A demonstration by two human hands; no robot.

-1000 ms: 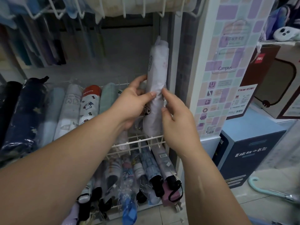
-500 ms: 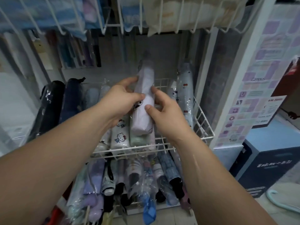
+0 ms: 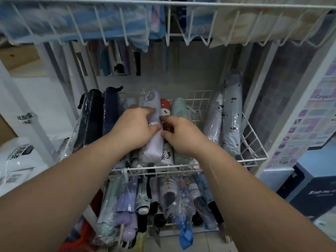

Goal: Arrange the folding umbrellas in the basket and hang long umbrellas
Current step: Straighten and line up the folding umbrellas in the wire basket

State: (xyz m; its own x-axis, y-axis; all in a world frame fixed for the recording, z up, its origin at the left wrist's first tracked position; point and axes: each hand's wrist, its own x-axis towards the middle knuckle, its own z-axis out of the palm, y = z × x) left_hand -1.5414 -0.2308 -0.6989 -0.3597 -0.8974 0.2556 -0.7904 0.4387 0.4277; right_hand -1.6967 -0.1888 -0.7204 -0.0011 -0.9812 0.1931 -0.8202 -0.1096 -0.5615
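lilac fabric with a small white cartoon print covers the folding umbrella (image 3: 152,146), which lies lengthwise in the white wire basket (image 3: 254,160). it rests on top of the row, with a red-and-white cat-print umbrella (image 3: 165,106) just to its right and a mint umbrella (image 3: 179,110) beyond that. our left hand (image 3: 134,128) grips its middle, forefinger and thumb on its upper face. our right hand (image 3: 183,137) sits just beside, thumb and forefinger curled against the umbrella's right edge; we cannot tell whether they pinch it. dark umbrellas (image 3: 92,117) lie at the basket's left end, and pale cherry-print umbrellas (image 3: 231,120) lean against its right wall.
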